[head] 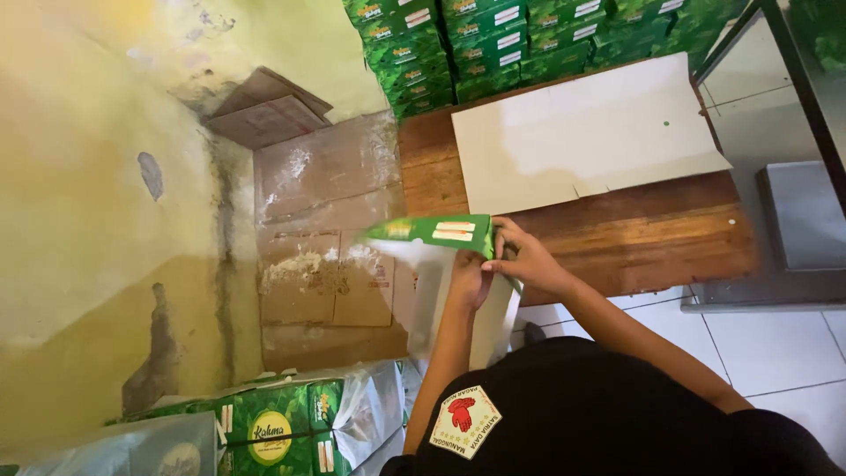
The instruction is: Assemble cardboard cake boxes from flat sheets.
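Nearest the camera: black shirt with a red-and-white patch [464, 421], both forearms reaching forward. To the near left, bagged green cartons [282, 427] in clear plastic on the floor. Hands meet at a flat green-and-white carton blank [438, 231], held in the air over the near edge of the wooden counter [652, 238], its green printed panel facing up and its white panels hanging down toward the white floor tiles [775, 348]. Right hand [529, 260] is on top, fingers [504, 236] clenched on the green panel's right end, pinching at the fold. Left hand [467, 280] sits under and behind the panel, grasping the white part; its fingertips are hidden, so the exact grip can't be read. My read: the step in hand is erecting the blank, with the first crease being broken open and the box not yet squared. Next move likely calls for a firm pinch along the crease while the other hand swings the hanging panels square; keep the blank off the counter edge so it doesn't snag. Further out: a large white cardboard sheet [582, 132] lying flat on the counter, brown flattened cardboard [326, 229] against the stained yellow wall [97, 220], then a stacked wall of green cartons [529, 40] at the back.
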